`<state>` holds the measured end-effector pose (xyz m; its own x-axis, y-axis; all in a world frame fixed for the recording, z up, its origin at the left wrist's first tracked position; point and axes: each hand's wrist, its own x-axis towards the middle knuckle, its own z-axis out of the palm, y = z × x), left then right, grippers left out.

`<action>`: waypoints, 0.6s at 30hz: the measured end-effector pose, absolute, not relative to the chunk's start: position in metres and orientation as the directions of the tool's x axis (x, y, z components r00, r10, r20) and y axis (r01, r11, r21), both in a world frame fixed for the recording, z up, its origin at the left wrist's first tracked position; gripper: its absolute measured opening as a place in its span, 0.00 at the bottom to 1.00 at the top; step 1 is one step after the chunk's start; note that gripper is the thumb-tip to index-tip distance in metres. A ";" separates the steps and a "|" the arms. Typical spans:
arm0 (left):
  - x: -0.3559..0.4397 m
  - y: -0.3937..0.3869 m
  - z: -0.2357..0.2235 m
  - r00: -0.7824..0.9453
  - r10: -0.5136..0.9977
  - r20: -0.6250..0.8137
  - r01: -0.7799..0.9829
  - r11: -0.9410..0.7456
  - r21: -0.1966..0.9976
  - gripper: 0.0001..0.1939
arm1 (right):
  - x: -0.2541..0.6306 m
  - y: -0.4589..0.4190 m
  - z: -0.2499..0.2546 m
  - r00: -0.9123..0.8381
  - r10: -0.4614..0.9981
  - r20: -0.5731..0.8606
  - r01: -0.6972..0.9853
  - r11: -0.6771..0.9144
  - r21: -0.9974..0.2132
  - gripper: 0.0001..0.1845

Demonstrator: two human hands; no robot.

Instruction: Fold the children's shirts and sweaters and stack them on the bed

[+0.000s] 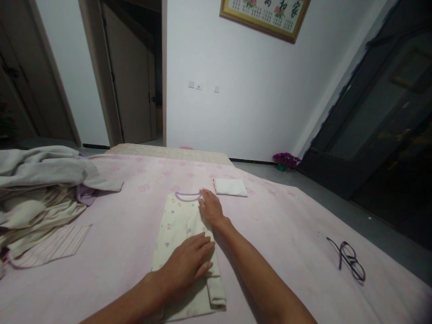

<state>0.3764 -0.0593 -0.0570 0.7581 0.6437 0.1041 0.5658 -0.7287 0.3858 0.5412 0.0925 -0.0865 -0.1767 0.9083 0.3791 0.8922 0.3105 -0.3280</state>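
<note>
A white wall [189,117] is rising beyond the far edge of a pink flowered sheet [276,252], which is spreading out under everything else. A heap of clothes [40,180] is covering the sheet's left edge. A pale patterned shirt [170,234] is lying between the heap and the right edge, its neckline facing the far edge and a folded part running along its right side. The left hand [189,258] is resting palm down on the shirt's middle, fingers lightly bent and gripping nothing visible. The right hand [211,207] is touching the shirt's far right corner, its fingers curving over; whether they are pinching the fabric, I cannot tell. Purple flowers [285,159] are standing on the floor past the sheet's far right corner. Dark-framed glasses [351,261] are lying open near the right edge. A flat white rectangle [231,187] is lying toward the far edge, just beside the right hand. A purple collar [188,199] is edging the shirt's neckline.
</note>
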 end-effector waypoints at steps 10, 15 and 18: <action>0.372 -0.075 -0.068 0.868 0.495 0.029 0.462 -0.829 0.316 0.41 | 0.527 0.077 -0.091 -0.367 0.928 0.064 0.906 0.372 -0.201 0.36; 0.365 -0.087 -0.061 0.946 0.321 0.036 0.297 -0.907 0.298 0.38 | 0.526 0.068 -0.082 -0.348 0.929 0.123 0.919 0.364 -0.151 0.34; 0.363 -0.096 -0.055 0.959 0.283 0.023 0.269 -0.932 0.241 0.36 | 0.525 0.049 -0.078 -0.378 0.912 0.160 0.906 0.400 -0.142 0.34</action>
<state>0.3625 -0.0963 -0.0553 0.9589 0.2830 0.0227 0.2694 -0.9323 0.2414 0.5247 0.0487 -0.0782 -0.3778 0.9119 0.1600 0.9055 0.4000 -0.1416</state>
